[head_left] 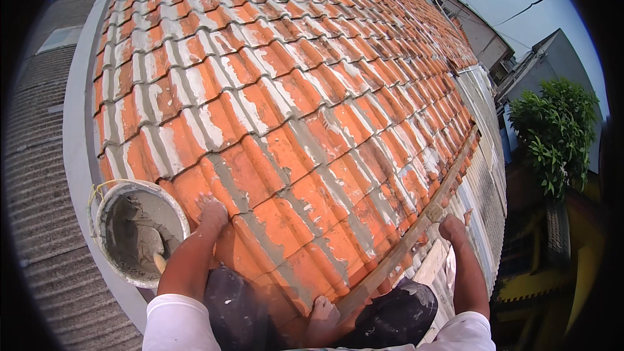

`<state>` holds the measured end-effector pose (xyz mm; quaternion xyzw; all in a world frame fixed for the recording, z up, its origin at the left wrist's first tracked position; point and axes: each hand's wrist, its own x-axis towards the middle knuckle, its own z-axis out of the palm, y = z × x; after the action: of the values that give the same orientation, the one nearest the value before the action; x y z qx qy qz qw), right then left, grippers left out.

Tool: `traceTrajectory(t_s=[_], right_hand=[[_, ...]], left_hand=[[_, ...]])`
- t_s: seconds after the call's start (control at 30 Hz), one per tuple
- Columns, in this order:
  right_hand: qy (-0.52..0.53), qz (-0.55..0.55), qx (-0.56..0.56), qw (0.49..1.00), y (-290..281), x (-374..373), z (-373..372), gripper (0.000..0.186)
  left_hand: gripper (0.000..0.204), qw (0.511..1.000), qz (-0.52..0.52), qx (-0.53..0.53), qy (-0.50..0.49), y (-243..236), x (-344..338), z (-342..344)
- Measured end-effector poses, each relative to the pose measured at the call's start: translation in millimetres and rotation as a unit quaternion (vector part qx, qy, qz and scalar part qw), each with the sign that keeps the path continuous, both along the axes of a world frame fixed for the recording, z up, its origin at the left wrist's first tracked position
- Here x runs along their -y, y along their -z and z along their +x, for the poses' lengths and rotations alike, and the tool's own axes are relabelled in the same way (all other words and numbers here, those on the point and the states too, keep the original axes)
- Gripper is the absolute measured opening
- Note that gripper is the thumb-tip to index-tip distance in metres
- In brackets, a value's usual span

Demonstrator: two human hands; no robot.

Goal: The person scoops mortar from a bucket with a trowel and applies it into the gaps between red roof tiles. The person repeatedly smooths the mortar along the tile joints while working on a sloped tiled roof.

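My left hand point(212, 210) rests with its fingers spread on the orange roof tiles point(250, 172), just right of the bucket. The pale, smeared bucket point(136, 185) holds wet grey mortar point(129, 211). A trowel point(150, 242) lies in the mortar, its wooden handle pointing toward my left forearm. On the right, my right hand point(453, 226) is closed beside the wooden batten point(403, 239) along the tile edge; its fingers are curled and what they grip is hidden. Grey mortar strips point(265, 237) fill several tile channels near me.
A bare foot point(323, 314) presses on the tiles between my knees. A pale ledge point(81, 130) runs down the left, above a corrugated roof point(42, 175). Metal sheeting point(484, 117) slopes off at the right, with a leafy tree point(556, 127) beyond. Older tile rows bear whitish streaks.
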<state>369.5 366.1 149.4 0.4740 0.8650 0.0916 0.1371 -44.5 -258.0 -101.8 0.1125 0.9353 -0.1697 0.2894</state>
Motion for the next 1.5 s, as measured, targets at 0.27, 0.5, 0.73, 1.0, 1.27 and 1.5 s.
traceTrajectory(t_s=[0.27,0.5,0.73,1.0,1.27,1.5], right_hand=[[-0.344,-0.094,-0.232,0.905,51,99,-303,0.029],[-0.408,-0.166,-0.254,0.861,99,232,-460,0.039],[-0.460,-0.205,-0.237,0.831,120,292,-517,0.037],[-0.454,-0.172,-0.199,0.851,107,291,-538,0.034],[-0.491,-0.109,-0.163,0.849,111,299,-537,0.019],[-0.518,-0.155,-0.198,0.818,88,310,-540,0.025]], left_hand=[[0.077,0.993,0.116,0.007,-0.032,-30,9,4],[0.078,0.991,0.126,-0.022,-0.036,-45,4,10],[0.076,0.993,0.105,-0.035,0.036,-52,8,9],[0.097,0.994,0.102,-0.009,0.037,-71,4,7],[0.103,0.994,0.101,0.001,0.034,-81,3,9],[0.099,0.994,0.098,-0.004,0.044,-69,6,7]])
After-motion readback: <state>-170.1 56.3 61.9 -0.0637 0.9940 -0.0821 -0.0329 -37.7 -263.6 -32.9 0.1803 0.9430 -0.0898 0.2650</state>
